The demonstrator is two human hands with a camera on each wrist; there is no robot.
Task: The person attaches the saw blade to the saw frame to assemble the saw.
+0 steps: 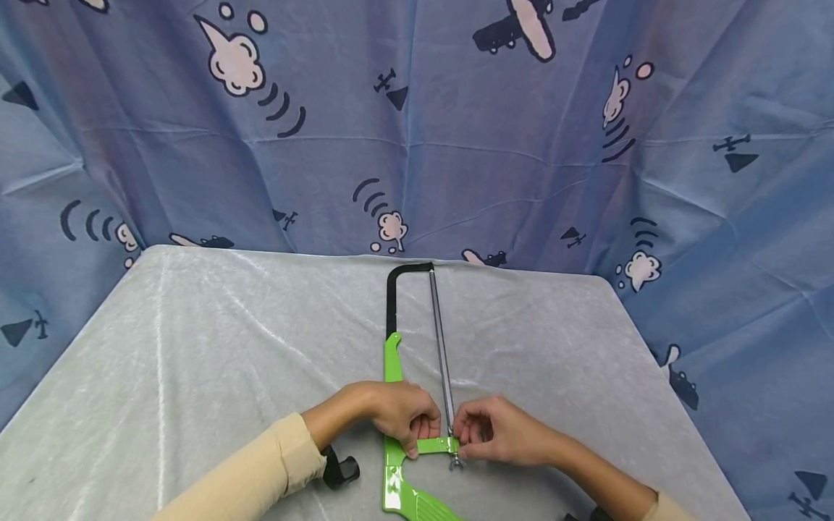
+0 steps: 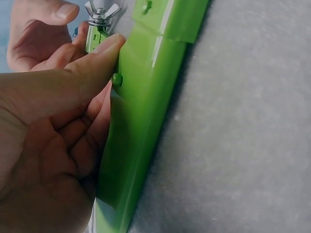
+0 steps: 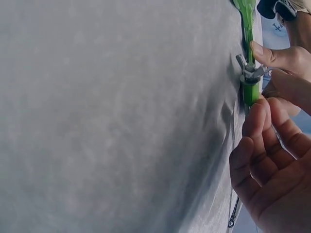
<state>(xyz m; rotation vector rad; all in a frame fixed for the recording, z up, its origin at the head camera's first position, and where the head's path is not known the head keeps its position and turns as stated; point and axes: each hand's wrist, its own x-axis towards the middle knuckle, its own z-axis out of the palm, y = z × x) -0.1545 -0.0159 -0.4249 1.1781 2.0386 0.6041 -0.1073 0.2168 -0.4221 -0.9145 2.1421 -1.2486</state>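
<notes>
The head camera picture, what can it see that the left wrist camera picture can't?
Only the head view shows the whole hacksaw lying on the grey table, its thin blade, the blue airplane-print cloth behind, and both sleeves. Only the left wrist view shows the small green rivet close up. Both show the left hand holding the green frame, the right hand and the wing nut.

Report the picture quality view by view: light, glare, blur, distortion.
Head view: even, soft light, faint shadows under the hands, wide-angle bowing of the table edges, hacksaw sharp. Left wrist view: left hand close and soft-focused, a glare streak on the green frame. Right wrist view: cloth blurred, wing nut fairly sharp, right hand slightly soft.
</notes>
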